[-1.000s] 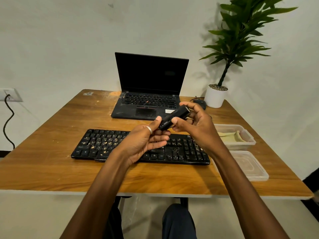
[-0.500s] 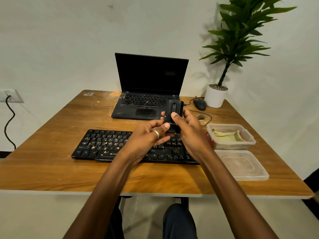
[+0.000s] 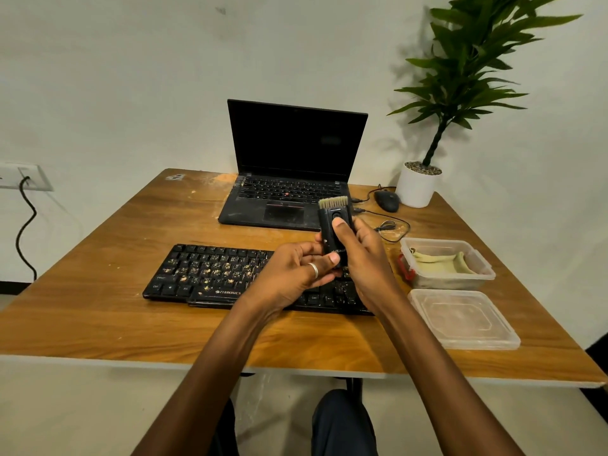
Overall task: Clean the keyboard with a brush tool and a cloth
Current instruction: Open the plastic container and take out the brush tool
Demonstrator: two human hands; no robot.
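Both my hands are up over the desk (image 3: 98, 258), and the brush tool (image 3: 334, 230) stands upright between them: a slim black plastic block with a tuft of pale, soft bristles fanned out at its top. My right hand (image 3: 365, 261) wraps the body from the side, grip clamped on it, thumb pressed flat on the oval slider near the top. My left hand (image 3: 296, 274), silver ring on one finger, pinches the lower end, so that grip is closed on the brush tool too.

Below my hands lies the keyboard (image 3: 210, 274), flat, black and matte, its keys speckled with yellowish crumbs; my wrists cover its right portion.

To the right, the cloth (image 3: 441, 261), a pale yellow-green crumpled fold, sits inside a clear rectangular plastic container (image 3: 483, 274), something small and red showing at the container's left end. Just in front of that lies the clear lid (image 3: 464, 320), flat on the wood.

Farther back, an open laptop (image 3: 289, 179), dark screen, dusty palm rest. Beside it a rounded black mouse (image 3: 387, 200) with its thin cable looping, then a smooth white pot (image 3: 416, 187) topped with gravel, holding a leafy green plant. The wood-grain top is glossy and scuffed near the far edge.
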